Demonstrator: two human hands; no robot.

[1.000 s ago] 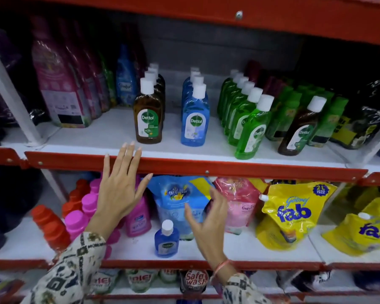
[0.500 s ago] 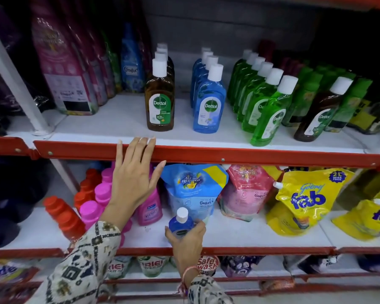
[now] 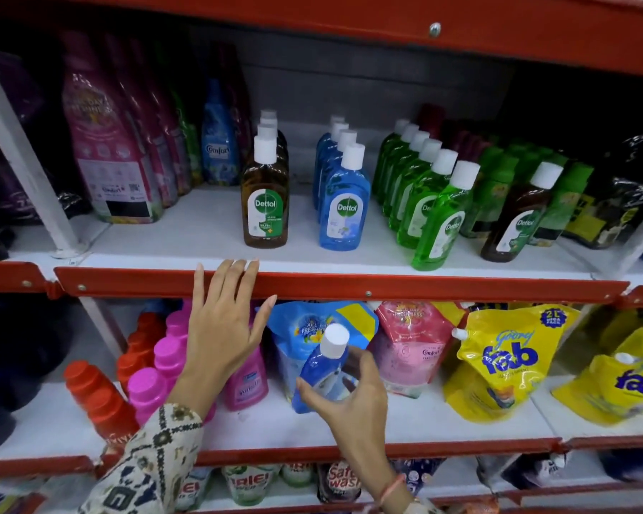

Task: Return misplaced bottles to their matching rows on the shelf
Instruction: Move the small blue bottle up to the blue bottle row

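Observation:
My right hand (image 3: 349, 398) grips a small blue bottle (image 3: 322, 369) with a white cap, lifted and tilted in front of the lower shelf. My left hand (image 3: 221, 324) is open, its fingertips resting on the red edge of the upper shelf (image 3: 424, 287). On that shelf stand a row of brown Dettol bottles (image 3: 265, 202), a row of blue Dettol bottles (image 3: 344, 209) and a row of green Dettol bottles (image 3: 435, 220). A lone brown Dettol bottle (image 3: 516, 220) stands among darker green bottles at the right.
Pink refill pouches (image 3: 104, 150) and a blue Comfort bottle (image 3: 218, 142) fill the upper left. The lower shelf holds red- and pink-capped bottles (image 3: 153, 365), blue and pink Comfort pouches (image 3: 409, 346) and yellow Fab pouches (image 3: 505, 358). A white upright (image 3: 27, 168) stands at left.
My right hand closed on the small blue bottle on the lower shelf, then lifted and tilted it. My left hand stayed at the upper shelf's edge.

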